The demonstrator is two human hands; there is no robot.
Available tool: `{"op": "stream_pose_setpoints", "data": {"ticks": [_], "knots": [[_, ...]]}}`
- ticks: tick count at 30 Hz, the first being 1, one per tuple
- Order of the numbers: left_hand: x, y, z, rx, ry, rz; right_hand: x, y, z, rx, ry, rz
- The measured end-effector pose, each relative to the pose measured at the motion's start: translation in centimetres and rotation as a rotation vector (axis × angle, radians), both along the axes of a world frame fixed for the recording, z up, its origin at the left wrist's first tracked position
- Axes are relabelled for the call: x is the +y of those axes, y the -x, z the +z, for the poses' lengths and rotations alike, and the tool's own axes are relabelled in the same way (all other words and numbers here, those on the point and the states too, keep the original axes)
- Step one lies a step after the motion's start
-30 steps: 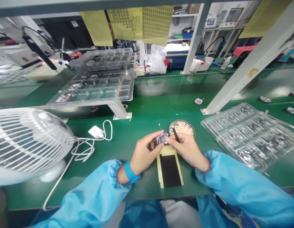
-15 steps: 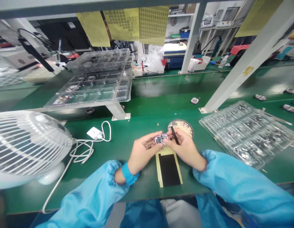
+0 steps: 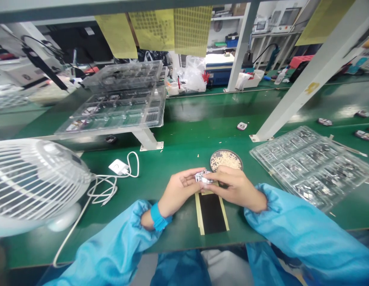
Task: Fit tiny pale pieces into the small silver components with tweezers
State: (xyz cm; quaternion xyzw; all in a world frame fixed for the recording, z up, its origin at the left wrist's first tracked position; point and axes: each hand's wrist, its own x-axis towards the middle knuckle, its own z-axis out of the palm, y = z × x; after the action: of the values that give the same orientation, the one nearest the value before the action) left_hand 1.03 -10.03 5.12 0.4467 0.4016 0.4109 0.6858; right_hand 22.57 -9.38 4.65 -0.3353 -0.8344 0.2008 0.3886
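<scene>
Nearest the person, a black strip on yellow backing (image 3: pixel 212 212) lies flat on the green bench (image 3: pixel 178 159), between the two blue sleeves. Just beyond its far end the two hands meet over a small silvery module (image 3: pixel 203 177). The left hand (image 3: pixel 177 190) pinches the module's left side between thumb and fingertips; a blue band sits at that wrist. The right hand (image 3: pixel 236 186) closes its fingers on the module's right side, knuckles up, so that both hands grip the part, held just above the bench at the strip's far end. Whether the right hand also holds a tool cannot be told.

Just beyond the hands, a round dish (image 3: pixel 226 159) filled with tiny pale parts rests on the bench. To the right, a clear compartment tray (image 3: pixel 311 165) holds rows of small metallic pieces. To the left stands a white fan (image 3: pixel 35 178), its cable looping toward a white charger (image 3: pixel 119 167).

Farther off, a stack of clear trays (image 3: pixel 119 103) sits on a raised white stand at the left, and a single loose module (image 3: pixel 241 126) lies on the green surface near the foot of a white slanted post (image 3: pixel 303 79). Yellow sheets (image 3: pixel 172 29) hang from the rail at the far top.
</scene>
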Motion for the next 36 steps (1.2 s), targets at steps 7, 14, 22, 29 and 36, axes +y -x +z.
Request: {"op": "stream_pose_setpoints", "data": {"ticks": [7, 14, 22, 29, 36], "knots": [[0.0, 0.0, 0.5, 0.010, 0.025, -0.064, 0.1, -0.9, -0.1, -0.099, -0.082, 0.025], [0.0, 0.1, 0.6, 0.011, 0.055, -0.141, -0.2, -1.3, 0.4, -0.235, -0.206, 0.046], [-0.2, 0.1, 0.3, 0.089, 0.009, -0.128, -0.1, -1.4, 0.5, -0.281, -0.247, 0.062], [-0.6, 0.2, -0.1, 0.329, -0.182, -0.053, 0.1, -1.5, 0.5, -0.276, -0.253, 0.058], [-0.4, 0.4, -0.5, 0.392, -0.300, -0.031, 0.3, -1.1, -0.2, -0.168, -0.225, 0.005]]}}
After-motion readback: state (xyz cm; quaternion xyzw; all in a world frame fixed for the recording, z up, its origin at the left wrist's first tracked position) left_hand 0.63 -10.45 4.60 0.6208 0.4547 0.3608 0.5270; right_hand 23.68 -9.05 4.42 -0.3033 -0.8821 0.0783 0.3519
